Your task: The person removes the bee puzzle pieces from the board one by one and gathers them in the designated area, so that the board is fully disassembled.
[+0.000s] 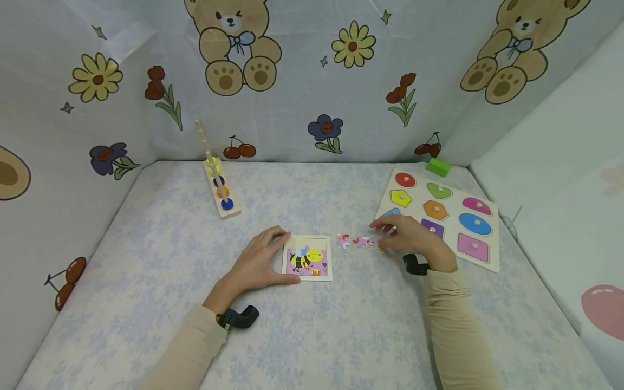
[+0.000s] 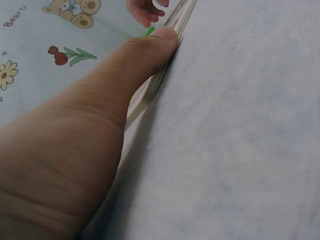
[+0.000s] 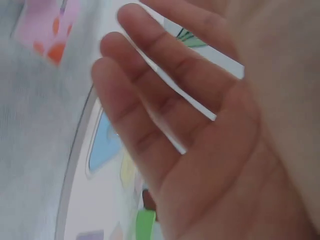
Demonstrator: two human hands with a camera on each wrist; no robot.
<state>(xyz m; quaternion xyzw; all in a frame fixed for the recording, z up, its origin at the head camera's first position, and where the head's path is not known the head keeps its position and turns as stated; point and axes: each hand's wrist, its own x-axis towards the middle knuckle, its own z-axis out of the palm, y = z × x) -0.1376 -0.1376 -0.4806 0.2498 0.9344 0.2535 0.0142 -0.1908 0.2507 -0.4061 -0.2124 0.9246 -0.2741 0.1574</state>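
Observation:
In the head view a small wooden jigsaw puzzle (image 1: 307, 260) with a bee picture lies on the table; the upper strip inside its frame shows bare wood. My left hand (image 1: 258, 261) holds the frame at its left side, thumb along the near edge and fingers at the far left corner. The left wrist view shows the thumb (image 2: 150, 52) against the frame's edge. To the right of the frame lie loose pink jigsaw pieces (image 1: 343, 241) in a row. Over the row's right end hovers my right hand (image 1: 407, 236), fingers loosely extended, with nothing seen in them.
A shape puzzle board (image 1: 450, 200) with knobbed coloured pieces lies at the right, partly under the right hand. Behind it sits a green block (image 1: 437, 167). A wooden stand (image 1: 230, 212) with a tall peg and coloured beads is at the back left. Printed cloth walls surround the table.

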